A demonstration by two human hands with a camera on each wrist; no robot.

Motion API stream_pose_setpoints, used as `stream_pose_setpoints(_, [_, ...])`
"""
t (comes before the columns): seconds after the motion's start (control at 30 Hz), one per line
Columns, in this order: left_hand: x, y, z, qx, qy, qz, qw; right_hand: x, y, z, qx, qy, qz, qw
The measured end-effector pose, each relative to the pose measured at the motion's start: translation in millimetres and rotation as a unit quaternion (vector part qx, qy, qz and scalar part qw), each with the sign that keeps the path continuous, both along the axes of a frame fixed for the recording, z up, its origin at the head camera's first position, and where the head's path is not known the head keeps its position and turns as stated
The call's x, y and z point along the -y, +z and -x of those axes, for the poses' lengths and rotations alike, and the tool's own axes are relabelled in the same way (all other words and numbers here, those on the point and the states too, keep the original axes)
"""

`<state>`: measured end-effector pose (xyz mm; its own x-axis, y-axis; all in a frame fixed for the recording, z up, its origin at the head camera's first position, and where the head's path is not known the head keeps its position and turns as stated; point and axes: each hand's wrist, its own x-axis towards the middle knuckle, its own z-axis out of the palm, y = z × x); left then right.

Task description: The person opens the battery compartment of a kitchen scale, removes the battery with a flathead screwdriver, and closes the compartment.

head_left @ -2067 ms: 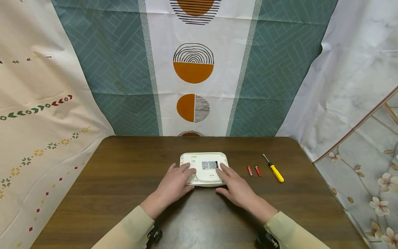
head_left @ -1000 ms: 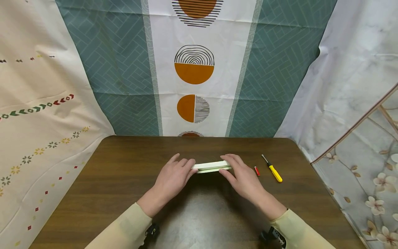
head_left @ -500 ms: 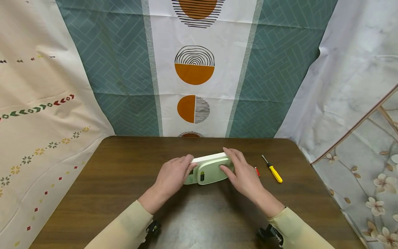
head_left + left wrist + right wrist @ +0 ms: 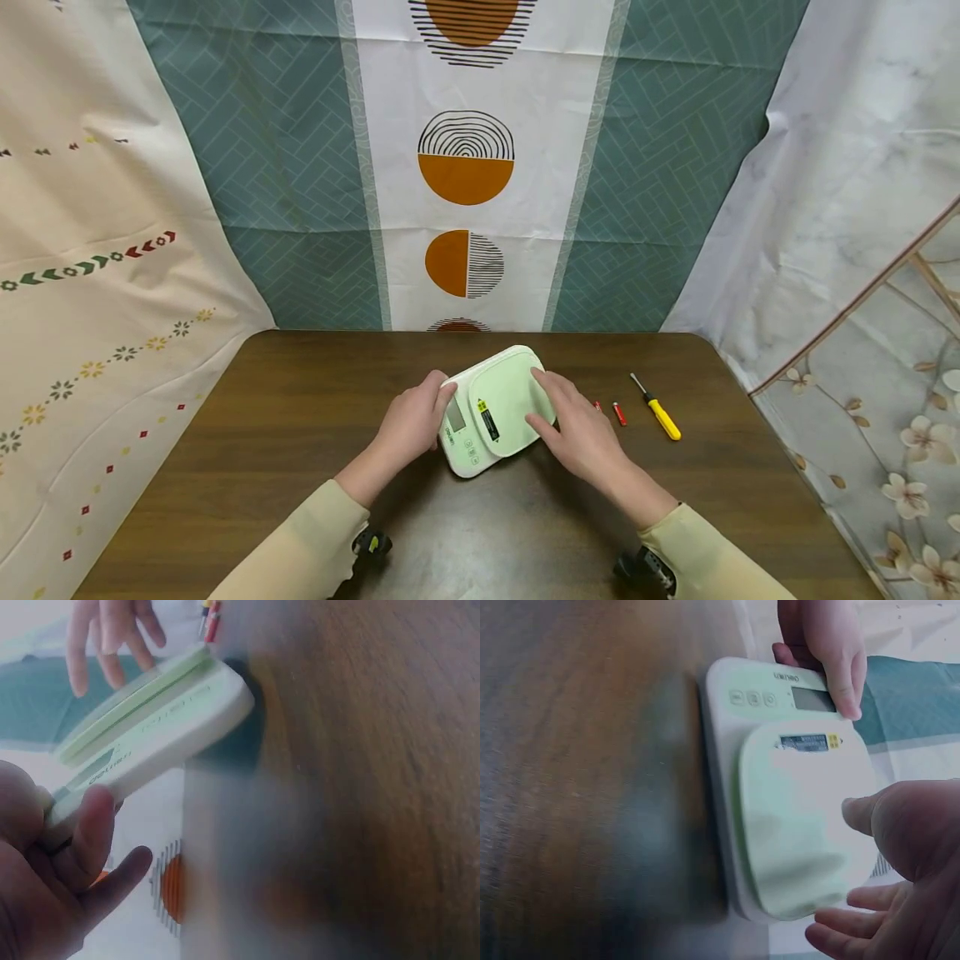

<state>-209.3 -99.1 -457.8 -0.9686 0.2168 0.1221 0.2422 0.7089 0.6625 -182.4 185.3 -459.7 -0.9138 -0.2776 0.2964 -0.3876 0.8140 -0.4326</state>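
Observation:
A pale green and white kitchen scale (image 4: 510, 404) is turned at an angle, its weighing plate facing up and a small display (image 4: 455, 414) at its left end. My left hand (image 4: 408, 423) grips that end, with the thumb on top beside the display and fingers beneath. In the left wrist view the scale (image 4: 161, 727) is tilted, its near long side shown above the table. My right hand (image 4: 581, 429) is by the opposite end, its fingers spread and relaxed. From the right wrist, the thumb of this hand (image 4: 915, 855) overlaps the plate's edge.
Right of the scale lie two small red batteries, one (image 4: 618, 414) in full view and the other (image 4: 597, 407) partly behind my right hand. Farther right is a screwdriver (image 4: 663, 417) with a yellow handle. The brown wooden table (image 4: 300, 467) ends at hanging cloths (image 4: 315, 208).
The scale was underside up beneath both hands. It has been lifted, flipped over to show its plate, and turned at an angle. My right hand has loosened from it; the left keeps hold.

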Motion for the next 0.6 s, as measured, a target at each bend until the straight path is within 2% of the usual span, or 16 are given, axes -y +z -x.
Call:
stream_pose_setpoints(0.13, [2.4, -4.9, 3.3, 0.034, 0.011, -0.027, 0.999, 0.5, -7.5, -5.8, 0.006, 0.011, -0.022, 1.0])
stream_pose_setpoints(0.3, [4.4, -9.2, 5.9, 0.04, 0.022, -0.02, 0.9987, 0.9, -13.7, -13.1, -0.001, 0.009, -0.044, 0.999])
stream_pose_setpoints(0.47, [5.5, -12.5, 8.1, 0.013, 0.039, 0.043, 0.9982, 0.5, -14.6, -17.6, 0.008, -0.006, -0.074, 0.997])
stream_pose_setpoints(0.6, [5.4, -15.9, 9.1, -0.019, 0.047, 0.111, 0.9925, -0.3, -16.0, -20.1, 0.03, -0.018, -0.094, 0.995])
